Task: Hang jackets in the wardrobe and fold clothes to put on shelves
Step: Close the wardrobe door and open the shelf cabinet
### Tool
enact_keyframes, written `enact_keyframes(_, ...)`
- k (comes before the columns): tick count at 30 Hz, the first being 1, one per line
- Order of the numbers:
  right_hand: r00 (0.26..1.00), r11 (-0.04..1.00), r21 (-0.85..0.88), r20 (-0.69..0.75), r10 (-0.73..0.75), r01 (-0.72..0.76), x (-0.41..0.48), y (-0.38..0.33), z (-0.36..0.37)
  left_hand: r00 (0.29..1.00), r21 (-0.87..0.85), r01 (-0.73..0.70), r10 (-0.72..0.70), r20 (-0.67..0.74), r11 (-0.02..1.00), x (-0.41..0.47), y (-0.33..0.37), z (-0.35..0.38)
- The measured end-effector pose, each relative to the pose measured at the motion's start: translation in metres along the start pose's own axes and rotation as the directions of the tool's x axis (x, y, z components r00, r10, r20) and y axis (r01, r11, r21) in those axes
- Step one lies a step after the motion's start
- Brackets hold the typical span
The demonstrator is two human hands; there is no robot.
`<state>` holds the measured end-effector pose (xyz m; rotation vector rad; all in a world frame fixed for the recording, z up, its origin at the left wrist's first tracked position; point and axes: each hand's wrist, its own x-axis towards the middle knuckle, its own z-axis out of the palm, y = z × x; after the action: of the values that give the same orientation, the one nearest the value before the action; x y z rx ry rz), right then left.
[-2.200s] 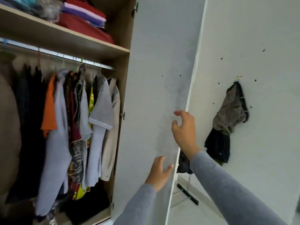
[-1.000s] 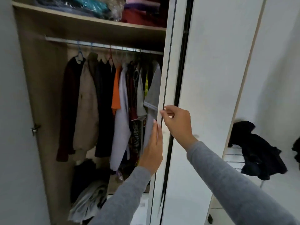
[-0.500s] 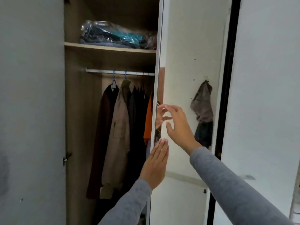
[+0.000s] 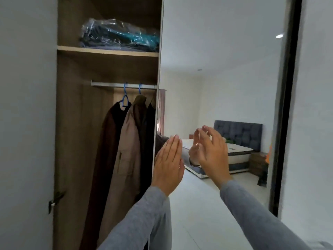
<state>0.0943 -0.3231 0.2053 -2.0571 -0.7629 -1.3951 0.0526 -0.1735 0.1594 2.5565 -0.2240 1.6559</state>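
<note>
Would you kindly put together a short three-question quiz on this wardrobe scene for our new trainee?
1. True or false: the left hand grips a hanger.
2. What lies on the shelf above the rail? A) a plastic-wrapped bundle B) a pair of shoes C) a hat
3. Fill the gap: the two hangers whose hooks show on the rail are coloured ___.

Key
1. False: its fingers are straight and hold nothing.
2. A
3. blue
</note>
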Motion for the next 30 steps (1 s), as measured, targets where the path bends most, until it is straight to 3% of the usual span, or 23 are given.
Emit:
enact_keyframes(3,0.999,0.999,-0.05,-0.03,0.014,-0.016,-0.004,0.024,0.022,0.999,0.035,0.005,-0.004,-0.045,0.999,0.024,-0.012,0.02)
enact_keyframes(10,0.998,0.986,-0.165,0.051,0.022,-0.013,-0.01,0.057,0.067,0.996,0.083,0.057,-0.051,-0.072,0.995,0.039,-0.029,0.073)
enact_keyframes(14,1.0,0.984,-0.178,0.001,-0.013,0.013,-0.006,0.069,0.085,0.998,0.128,0.032,-0.026,-0.052,0.991,0.041,-0.044,0.098)
enact_keyframes(22,0.988,0.957,-0.285,-0.123,-0.089,0.051,-0.003,0.08,0.105,0.984,0.155,-0.006,0.033,-0.175,0.988,0.045,-0.054,0.117)
enact_keyframes(30,0.993,0.973,-0.229,-0.109,-0.038,0.012,-0.009,0.074,0.105,0.997,0.171,0.018,-0.004,-0.081,0.985,0.038,-0.054,0.112)
